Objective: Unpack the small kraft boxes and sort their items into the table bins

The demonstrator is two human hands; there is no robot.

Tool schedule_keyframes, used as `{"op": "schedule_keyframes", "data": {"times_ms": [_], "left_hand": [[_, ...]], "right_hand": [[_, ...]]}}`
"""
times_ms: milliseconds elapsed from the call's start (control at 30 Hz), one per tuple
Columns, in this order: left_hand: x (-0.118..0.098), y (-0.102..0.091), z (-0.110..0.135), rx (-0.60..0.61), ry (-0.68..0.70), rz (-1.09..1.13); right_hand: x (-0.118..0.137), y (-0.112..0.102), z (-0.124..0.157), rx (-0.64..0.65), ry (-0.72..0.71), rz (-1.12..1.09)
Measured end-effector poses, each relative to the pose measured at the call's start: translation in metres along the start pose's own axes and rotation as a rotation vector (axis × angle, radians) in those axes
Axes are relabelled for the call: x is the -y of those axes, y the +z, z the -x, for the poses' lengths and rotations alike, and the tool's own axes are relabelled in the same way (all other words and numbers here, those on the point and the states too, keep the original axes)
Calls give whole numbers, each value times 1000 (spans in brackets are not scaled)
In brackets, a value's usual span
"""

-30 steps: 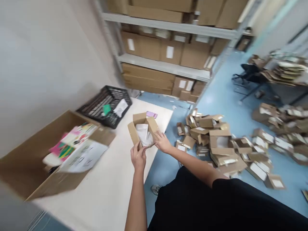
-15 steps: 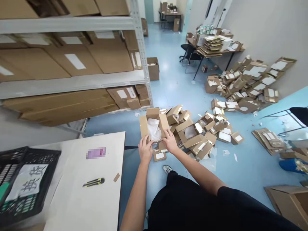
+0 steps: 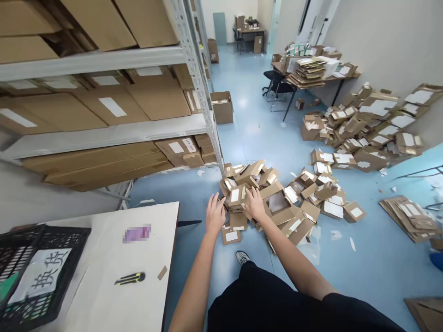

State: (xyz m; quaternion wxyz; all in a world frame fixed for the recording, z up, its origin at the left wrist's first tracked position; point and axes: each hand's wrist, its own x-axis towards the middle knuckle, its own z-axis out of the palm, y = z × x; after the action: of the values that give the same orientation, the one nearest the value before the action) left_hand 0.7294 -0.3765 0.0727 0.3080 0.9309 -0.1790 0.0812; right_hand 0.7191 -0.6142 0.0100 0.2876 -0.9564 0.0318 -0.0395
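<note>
A small cardboard box (image 3: 235, 195) with a white label lies on the pile of boxes on the floor, between my two hands. My left hand (image 3: 215, 214) hovers at the left of that box, its fingers apart and nothing in them. On the right side, my right hand (image 3: 255, 204) reaches over the pile with fingers spread, close to the box edge; whether a fingertip touches it I cannot tell. An opened box (image 3: 277, 201) with pale wrapping inside lies just right of my right hand.
A white table (image 3: 138, 258) at the left bears a box cutter (image 3: 130, 278), a blurred purple item (image 3: 137, 234) and a black crate (image 3: 62, 295). Shelving (image 3: 148, 131) full of cartons stands behind. More boxes (image 3: 374, 117) are heaped along the right wall.
Half a second ago both hands held an open box with white wrapping inside. Now the hands are apart and empty, and a labelled box lies between them on the pile. The view has shifted slightly.
</note>
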Motion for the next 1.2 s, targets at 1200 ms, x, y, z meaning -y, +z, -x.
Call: {"op": "schedule_keyframes", "data": {"times_ms": [1200], "left_hand": [[-158, -103, 770, -1117, -1645, -304]], "right_hand": [[400, 148, 595, 1200, -1845, -152]]}}
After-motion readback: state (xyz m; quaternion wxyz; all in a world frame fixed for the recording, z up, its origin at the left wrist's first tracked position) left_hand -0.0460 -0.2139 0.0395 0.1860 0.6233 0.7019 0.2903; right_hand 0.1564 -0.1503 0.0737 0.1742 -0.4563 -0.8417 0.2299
